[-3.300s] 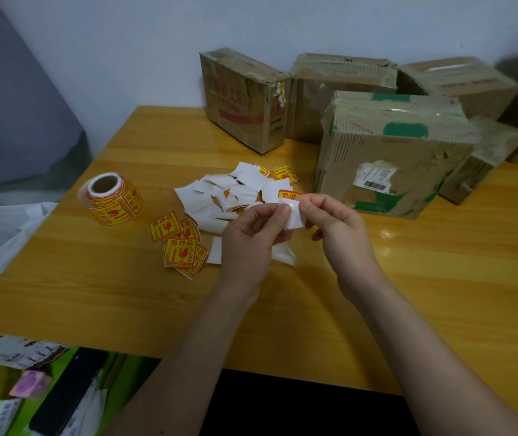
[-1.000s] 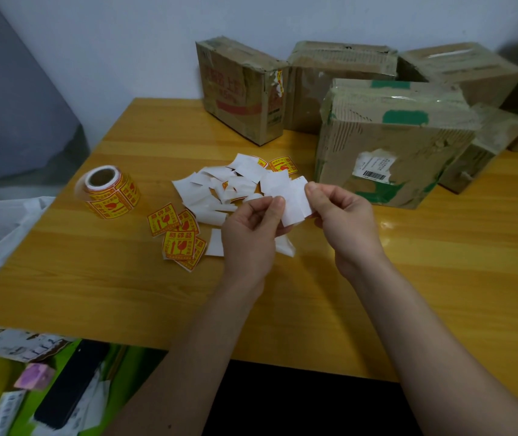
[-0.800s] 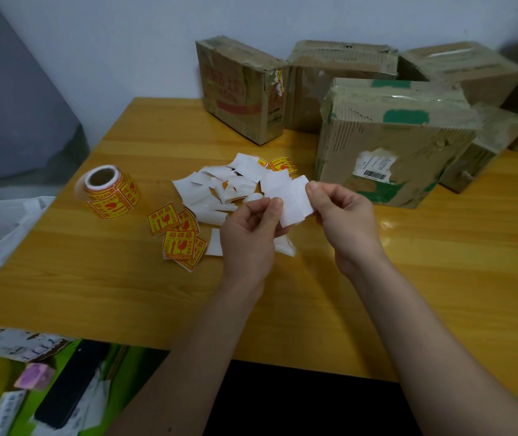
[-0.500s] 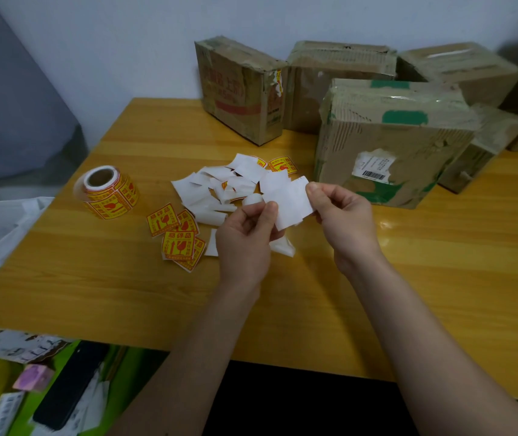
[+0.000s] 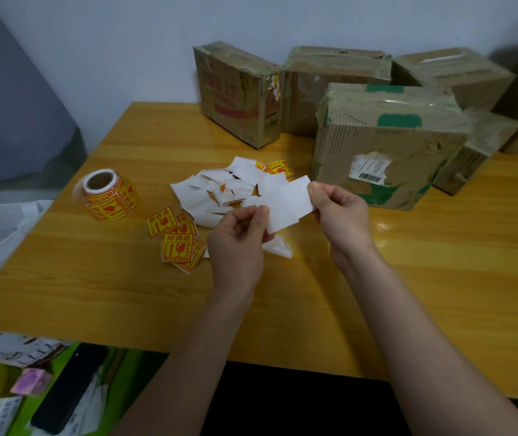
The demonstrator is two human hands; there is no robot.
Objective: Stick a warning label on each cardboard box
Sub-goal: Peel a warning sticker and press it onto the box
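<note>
Label point(image 5: 286, 204) held white side up between both hands, above the surface point(image 5: 377, 278), just in front of the nearest box point(image 5: 386, 152). Thin paper, near weightless, floppy; likely to curl and to stick to itself once peeled, so best taken by edges or corners only, adhesive kept off the fingertips. Whether face or backing is showing cannot be told.

Right hand point(image 5: 342, 215) pinching the 3 o'clock edge, thumb on top. Left hand point(image 5: 239, 243) pinching the 8 o'clock corner between thumb and forefinger point(image 5: 259, 220), seemingly working a layer loose. Judged step: peeling, not yet sticking.

At 10 o'clock of the hands, a litter of white scraps point(image 5: 220, 190), a few printed labels mixed in. At 9 o'clock, four or so loose yellow-red labels point(image 5: 176, 240) face up. Further out at 9 to 10 o'clock, label roll point(image 5: 106, 195) lying on its side.

Boxes in a cluster from 12 to 2 o'clock, stiff, scuffed, taped; flat front of the nearest one offers easy pressing ground. Two further boxes point(image 5: 239, 92) point(image 5: 336, 89) behind, against the wall.
</note>
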